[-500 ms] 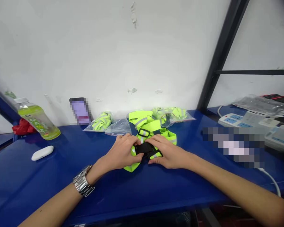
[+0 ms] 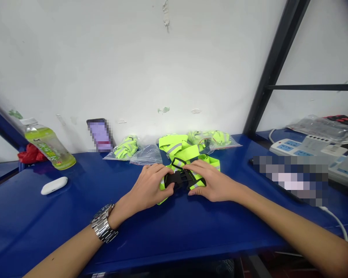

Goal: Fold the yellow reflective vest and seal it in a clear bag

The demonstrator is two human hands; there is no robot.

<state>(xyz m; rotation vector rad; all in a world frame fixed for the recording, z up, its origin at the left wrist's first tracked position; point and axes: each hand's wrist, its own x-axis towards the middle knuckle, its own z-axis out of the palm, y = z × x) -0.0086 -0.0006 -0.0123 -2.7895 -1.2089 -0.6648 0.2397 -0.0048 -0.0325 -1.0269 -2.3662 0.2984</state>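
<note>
Left hand (image 2: pixel 150 184) and right hand (image 2: pixel 216 184) clamped fingertips on opposite ends of the black buckle (image 2: pixel 175 179) — seemingly to keep its halves aligned.

Soft, even brightness, faint sheen on blue tabletop (image 2: pixel 145 235), dark upper-right picture corner.

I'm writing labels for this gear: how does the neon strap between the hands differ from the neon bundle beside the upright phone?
The neon strap lies unbagged; the neon bundle is in clear plastic.
The strap spreads loosely; the bundle is compactly gathered.
The left hand and right hand hold the strap; neither touches the bundle.
Both are yellow-green with greyish stripes.
</note>
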